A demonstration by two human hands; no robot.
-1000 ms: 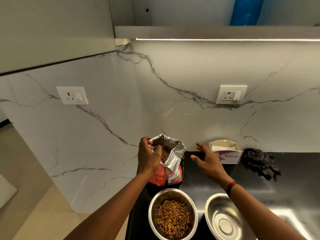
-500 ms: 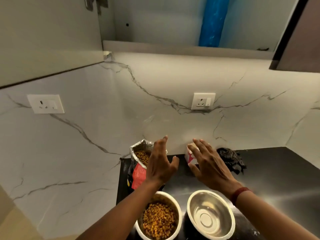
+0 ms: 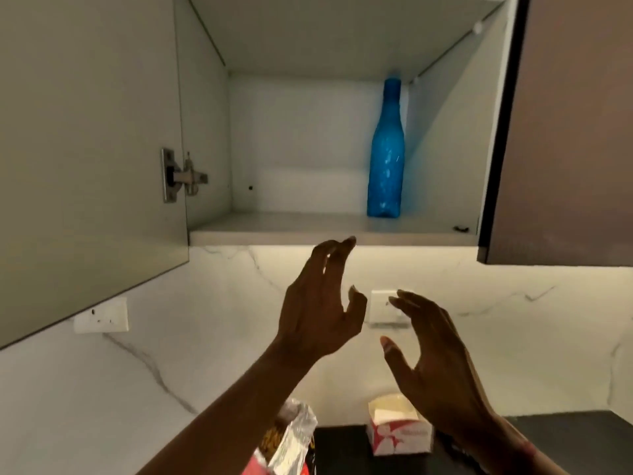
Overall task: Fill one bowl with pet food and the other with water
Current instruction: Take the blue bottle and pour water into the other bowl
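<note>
Fingers point(image 3: 334, 258) of the left hand point(image 3: 318, 313) and the right hand point(image 3: 431, 361) are held loosely spread, nothing gripped. Both hands have been lifted from the food bag point(image 3: 291, 437) toward the open cabinet point(image 3: 342, 46) (bowls now out of view), so the water step is judged begun. The blue bottle point(image 3: 386, 156) is stood toward the right edge of its shelf point(image 3: 291, 224), long axis vertical, neck pointing up.

Both hands raised empty, left hand point(image 3: 320, 305) higher, right hand point(image 3: 433, 351) lower. Blue bottle point(image 3: 386, 156) upright in open cabinet point(image 3: 329, 231). Food bag point(image 3: 291, 440) below.
</note>
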